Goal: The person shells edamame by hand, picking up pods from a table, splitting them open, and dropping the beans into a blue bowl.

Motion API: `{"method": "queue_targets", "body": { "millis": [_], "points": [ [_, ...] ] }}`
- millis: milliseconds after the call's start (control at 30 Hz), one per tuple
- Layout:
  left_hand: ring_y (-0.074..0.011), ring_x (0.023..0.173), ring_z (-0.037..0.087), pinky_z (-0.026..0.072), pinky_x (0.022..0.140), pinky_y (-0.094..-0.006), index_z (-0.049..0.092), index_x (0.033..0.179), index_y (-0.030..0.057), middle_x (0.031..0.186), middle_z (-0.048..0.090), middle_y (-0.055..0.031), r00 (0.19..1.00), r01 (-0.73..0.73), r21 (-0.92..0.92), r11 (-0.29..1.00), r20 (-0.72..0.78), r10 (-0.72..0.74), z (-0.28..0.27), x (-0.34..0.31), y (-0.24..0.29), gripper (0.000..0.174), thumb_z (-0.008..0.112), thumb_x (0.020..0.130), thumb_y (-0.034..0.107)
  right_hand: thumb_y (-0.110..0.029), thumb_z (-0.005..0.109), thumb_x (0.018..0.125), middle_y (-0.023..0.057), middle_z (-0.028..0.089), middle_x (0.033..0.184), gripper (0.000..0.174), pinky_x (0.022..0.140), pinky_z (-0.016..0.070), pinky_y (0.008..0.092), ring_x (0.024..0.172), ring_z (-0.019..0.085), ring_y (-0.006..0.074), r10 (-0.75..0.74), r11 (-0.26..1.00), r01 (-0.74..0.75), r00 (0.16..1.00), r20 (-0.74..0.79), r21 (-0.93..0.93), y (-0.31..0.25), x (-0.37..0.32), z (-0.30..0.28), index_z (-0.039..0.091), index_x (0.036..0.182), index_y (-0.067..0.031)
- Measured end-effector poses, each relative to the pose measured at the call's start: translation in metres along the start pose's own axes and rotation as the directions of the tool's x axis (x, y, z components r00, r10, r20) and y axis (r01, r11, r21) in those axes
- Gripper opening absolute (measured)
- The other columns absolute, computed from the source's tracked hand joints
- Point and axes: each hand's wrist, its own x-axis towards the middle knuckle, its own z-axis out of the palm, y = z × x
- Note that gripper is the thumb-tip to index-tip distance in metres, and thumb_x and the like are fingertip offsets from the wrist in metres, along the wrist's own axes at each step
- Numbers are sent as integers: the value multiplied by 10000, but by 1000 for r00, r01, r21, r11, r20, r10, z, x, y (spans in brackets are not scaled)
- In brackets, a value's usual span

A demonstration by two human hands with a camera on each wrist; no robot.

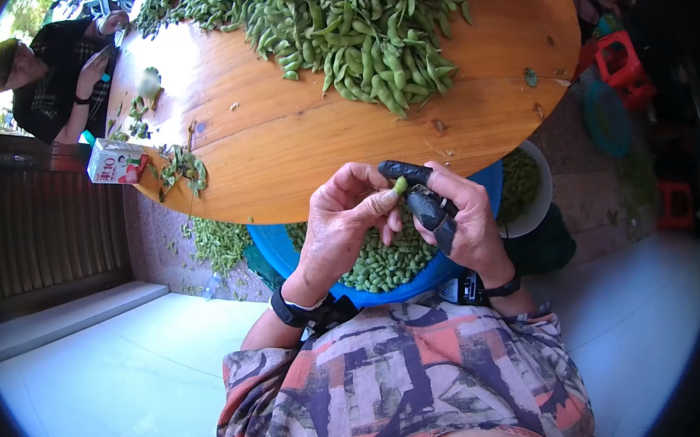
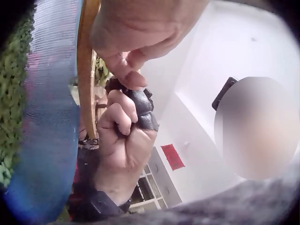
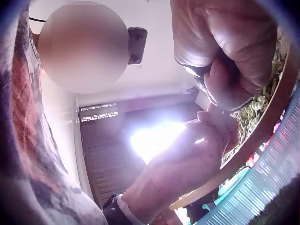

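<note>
Both hands meet above the blue basin of shelled beans. The left hand pinches a green soybean pod between thumb and forefinger. The right hand, in black finger sleeves, nips its free end. Only the pod's tip shows, pointing toward the wooden table.

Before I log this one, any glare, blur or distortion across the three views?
Head view: fisheye bends the table, sun glare on its left; the pod is sharp. Left wrist view: blue basin blurred. Right wrist view: backlight washes out the left hand.
</note>
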Motion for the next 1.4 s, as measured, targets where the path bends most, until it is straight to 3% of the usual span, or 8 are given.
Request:
{"method": "queue_targets", "body": {
  "millis": [200,400,500,633,700,1000,1133,1400],
  "points": [
    [-122,621,619,500,477,-226,521,1001,7,837,627,-74,982,-118,65,991,-138,126,10,-4,-5,187,662,879,-10,-46,556,853,30,496,782,250,600,417,227,670,520,85,251,939,-280,955,161,198,-9,-1,-6,628,1075,42],
    [-99,576,588,445,440,-207,454,1109,26,847,603,-56,945,-230,273,934,-166,282,14,-9,-5,352,669,846,-68,-79,572,849,12,492,766,164,571,395,223,655,507,57,157,986,-162,983,98,44,1,0,-2,624,971,17],
    [-109,552,581,424,428,-208,451,1124,20,828,591,-54,965,-166,175,970,-175,196,10,-9,4,368,674,843,-63,-74,567,845,14,514,776,142,572,392,221,663,519,58,-119,967,131,991,66,-219,1,4,-1,618,947,9],
    [-127,527,582,426,421,-211,452,1147,18,808,591,-60,995,-54,34,998,-83,57,2,-6,10,401,695,834,-43,-58,554,847,16,535,794,164,573,395,214,672,531,66,-103,975,116,992,73,-188,0,2,-1,624,977,14],
    [-133,525,587,429,420,-213,452,1154,19,801,591,-60,995,-58,9,998,-80,58,2,-6,10,411,702,832,-34,-35,538,848,18,534,798,199,567,398,209,653,525,62,173,974,-187,979,110,128,-8,0,-1,629,1018,16],
    [-129,525,595,432,411,-212,476,1131,20,785,591,-50,984,-101,144,984,-132,121,7,-7,6,375,702,835,-22,-51,519,842,-22,533,701,243,529,380,196,606,509,48,137,989,-144,982,127,44,-3,3,-5,640,1048,-9],
    [-123,525,591,426,410,-207,491,1121,22,800,592,-42,997,71,-142,987,41,-66,-3,-5,16,326,689,863,27,-55,521,823,-35,533,660,253,534,373,192,587,501,46,210,914,-274,950,230,299,1,4,-6,645,1041,-22],
    [-123,554,609,448,436,-206,527,1093,14,848,642,-76,994,-46,62,997,-94,52,7,-4,2,245,658,887,28,-6,588,827,96,584,853,310,692,452,247,769,579,149,-15,975,-15,991,-132,-224,-10,3,2,645,1132,-2]
  ]
}}
